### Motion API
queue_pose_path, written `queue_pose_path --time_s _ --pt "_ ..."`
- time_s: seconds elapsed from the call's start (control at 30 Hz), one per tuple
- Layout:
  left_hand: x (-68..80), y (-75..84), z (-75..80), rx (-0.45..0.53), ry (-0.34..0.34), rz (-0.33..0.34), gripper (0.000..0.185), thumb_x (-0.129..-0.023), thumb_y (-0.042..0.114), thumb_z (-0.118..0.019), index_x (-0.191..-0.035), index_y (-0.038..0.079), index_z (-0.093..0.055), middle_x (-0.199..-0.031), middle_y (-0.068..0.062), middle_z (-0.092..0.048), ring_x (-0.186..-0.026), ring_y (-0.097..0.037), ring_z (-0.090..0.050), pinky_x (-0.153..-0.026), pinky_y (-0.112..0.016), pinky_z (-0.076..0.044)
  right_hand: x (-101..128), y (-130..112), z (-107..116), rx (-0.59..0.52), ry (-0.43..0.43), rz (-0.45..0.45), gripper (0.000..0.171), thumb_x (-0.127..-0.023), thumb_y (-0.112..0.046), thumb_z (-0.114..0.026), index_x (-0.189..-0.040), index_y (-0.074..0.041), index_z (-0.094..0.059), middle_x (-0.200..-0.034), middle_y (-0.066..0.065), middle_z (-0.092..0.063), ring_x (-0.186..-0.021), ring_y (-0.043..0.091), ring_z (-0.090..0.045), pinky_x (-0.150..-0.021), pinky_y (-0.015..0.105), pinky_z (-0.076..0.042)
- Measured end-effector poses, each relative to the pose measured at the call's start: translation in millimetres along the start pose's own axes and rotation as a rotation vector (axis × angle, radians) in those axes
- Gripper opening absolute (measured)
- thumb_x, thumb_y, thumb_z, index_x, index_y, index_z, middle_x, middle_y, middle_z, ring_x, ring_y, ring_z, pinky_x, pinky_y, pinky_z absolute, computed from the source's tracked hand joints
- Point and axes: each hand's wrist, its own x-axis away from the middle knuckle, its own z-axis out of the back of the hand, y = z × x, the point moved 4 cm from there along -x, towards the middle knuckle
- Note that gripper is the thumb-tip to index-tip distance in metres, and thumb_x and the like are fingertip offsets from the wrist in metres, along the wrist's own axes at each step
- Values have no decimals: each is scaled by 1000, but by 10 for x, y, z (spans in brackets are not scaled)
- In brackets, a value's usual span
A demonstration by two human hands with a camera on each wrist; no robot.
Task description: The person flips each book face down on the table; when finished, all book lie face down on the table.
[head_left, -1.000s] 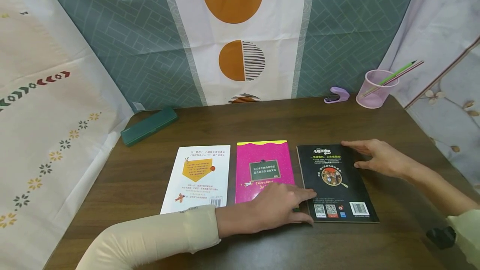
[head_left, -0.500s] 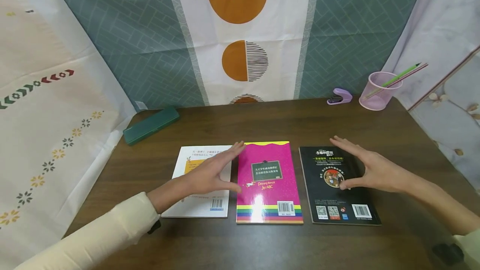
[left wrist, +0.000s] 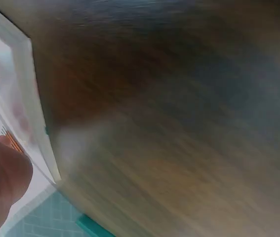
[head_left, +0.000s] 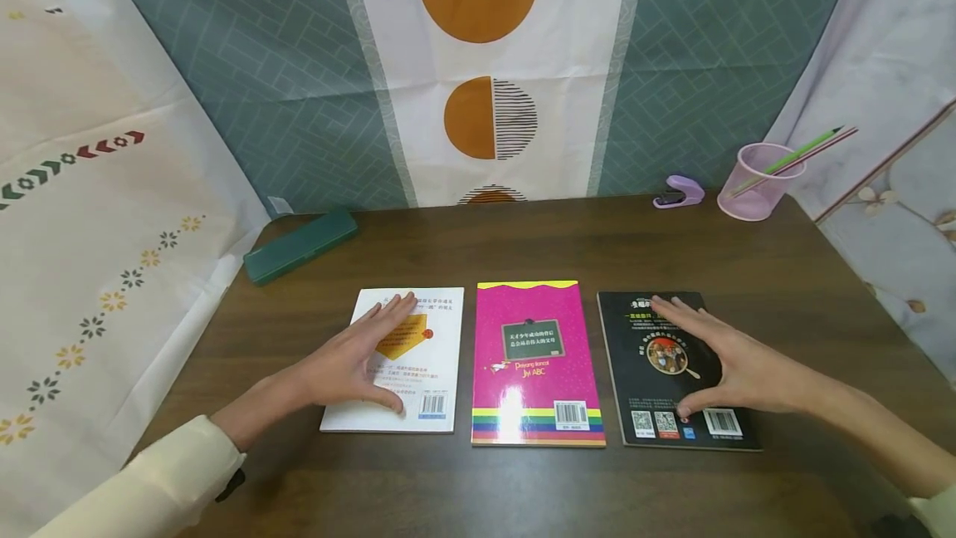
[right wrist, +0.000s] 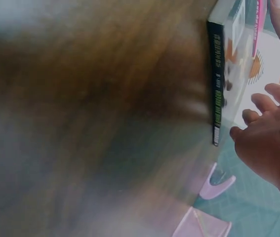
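Three books lie side by side on the wooden table [head_left: 523, 239]. My left hand [head_left: 347, 359], fingers spread, is over the white book [head_left: 429, 355] on the left and hides part of its cover. In the middle is a pink book [head_left: 534, 388] with a yellow top edge and rainbow stripes. A black book [head_left: 635, 380] lies on the right, with my right hand [head_left: 747, 368] spread over its right side. From the right wrist view, the black book's spine [right wrist: 217, 84] shows beside the curved fingers. Neither hand holds anything.
A green pencil case [head_left: 301, 246] lies at the back left. At the back right stand a purple stapler [head_left: 683, 191] and a pink pen cup [head_left: 753, 189] with pencils. Patterned cloth [head_left: 314, 90] hangs behind the table.
My left hand has left the black book's left edge and moved left, across the pink book, to over the white one. The right hand has shifted from the black book's right edge to over its cover.
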Motion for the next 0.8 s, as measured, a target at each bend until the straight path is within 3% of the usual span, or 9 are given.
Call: queue_pose_path --time_s 0.27,0.4,0.5,0.63,0.8 --pt "116 -100 -60 -52 -41 7 136 -69 81 -81 -172 19 -18 -178 1 -15 -164 -29 -11 -127 -63 -17 94 41 -47 37 -7 -10 125 -65 -50 -99 -168 -21 -34 -167 30 -30 -148 66 -24 -103 88 -27" --pt "131 -123 -92 -38 -50 35 132 -71 79 -81 -172 24 -17 -178 3 -14 -164 -30 -11 -125 -67 -17 98 78 -79 29 9 28 120 -66 -52 -98 -165 -20 -39 -168 25 -34 -155 49 -25 -129 55 -17" --pt "135 -128 -101 -36 -51 41 131 -71 77 -82 -172 25 -17 -178 4 -14 -164 -30 -11 -125 -67 -17 94 101 -98 40 11 42 118 -67 -54 -97 -164 -19 -41 -168 24 -35 -156 44 -25 -131 35 -6" --pt "132 -119 -113 -37 -44 27 131 -72 78 -81 -172 23 -18 -178 2 -15 -163 -31 -11 -125 -68 -18 85 105 -108 43 2 35 118 -67 -55 -97 -164 -17 -41 -168 25 -34 -153 53 -24 -131 48 -6" --pt "124 -78 -137 -37 -45 16 131 -72 80 -80 -172 22 -18 -178 1 -15 -163 -32 -12 -125 -67 -19 77 90 -112 54 -7 20 121 -65 -55 -98 -164 -18 -41 -168 26 -33 -152 54 -25 -131 51 -6"
